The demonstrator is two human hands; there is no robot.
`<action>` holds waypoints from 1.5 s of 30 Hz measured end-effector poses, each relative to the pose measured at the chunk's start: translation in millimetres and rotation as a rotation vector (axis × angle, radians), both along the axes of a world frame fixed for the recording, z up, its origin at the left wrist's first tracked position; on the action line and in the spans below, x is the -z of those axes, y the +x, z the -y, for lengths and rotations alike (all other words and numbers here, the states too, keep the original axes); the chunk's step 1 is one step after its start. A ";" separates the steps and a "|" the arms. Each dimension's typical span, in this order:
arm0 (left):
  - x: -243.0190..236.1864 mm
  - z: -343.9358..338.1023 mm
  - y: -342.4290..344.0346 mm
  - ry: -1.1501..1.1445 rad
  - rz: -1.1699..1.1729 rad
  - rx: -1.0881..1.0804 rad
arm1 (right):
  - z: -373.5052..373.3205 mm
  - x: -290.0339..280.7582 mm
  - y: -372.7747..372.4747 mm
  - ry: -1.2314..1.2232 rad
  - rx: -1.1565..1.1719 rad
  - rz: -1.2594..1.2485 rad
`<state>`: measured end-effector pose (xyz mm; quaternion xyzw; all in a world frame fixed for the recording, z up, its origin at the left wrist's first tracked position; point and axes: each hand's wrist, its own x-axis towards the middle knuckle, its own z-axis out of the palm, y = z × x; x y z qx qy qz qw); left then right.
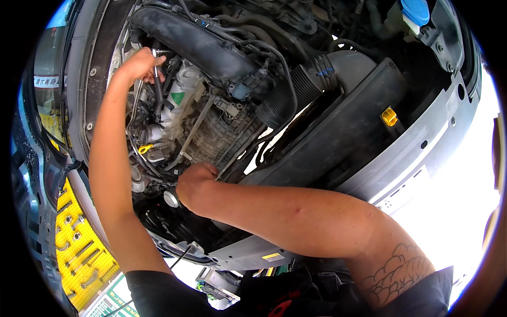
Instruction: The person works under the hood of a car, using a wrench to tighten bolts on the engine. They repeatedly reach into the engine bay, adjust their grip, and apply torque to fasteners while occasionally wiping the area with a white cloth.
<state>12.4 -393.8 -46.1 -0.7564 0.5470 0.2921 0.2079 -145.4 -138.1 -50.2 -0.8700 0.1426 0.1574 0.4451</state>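
Note:
At the far left of the engine bay, my left hand (140, 64) is closed around a ratchet wrench (155, 67) with a shiny metal head. The tool stands beside the engine's plastic top cover (195, 42). My right hand (196, 182) rests lower in the bay, near the ribbed engine block (214, 134). Its fingers curl downward and are largely hidden, so what they grip does not show. A round silver cap (170, 198) sits right beside that hand. Between the two hands, the yellow dipstick loop (145, 149) sticks up among hoses.
A corrugated air intake hose (280, 98) leads to a black duct. Along the car's front runs a grey metal crossmember (417, 142), with a yellow cap (389, 117) behind it. A blue reservoir cap (415, 11) is at the top right. Tools hang on a yellow pegboard (84, 248).

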 end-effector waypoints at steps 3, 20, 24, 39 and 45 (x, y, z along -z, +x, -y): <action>-6.3 4.4 -6.5 0.031 -0.134 -0.113 | 0.5 2.8 2.6 0.005 0.025 0.002; 0.1 -8.9 15.8 -0.182 -0.056 0.204 | 2.3 -3.5 -3.8 0.026 0.077 0.075; 0.0 -15.2 -0.2 -0.490 0.531 1.049 | 9.1 0.8 -2.0 0.036 0.084 0.057; 9.5 -17.6 32.2 -0.581 0.536 1.131 | 2.4 2.6 6.5 0.042 0.080 0.025; -2.6 -11.7 -4.8 -0.007 -0.216 -0.132 | 7.8 7.2 2.4 0.074 0.017 0.069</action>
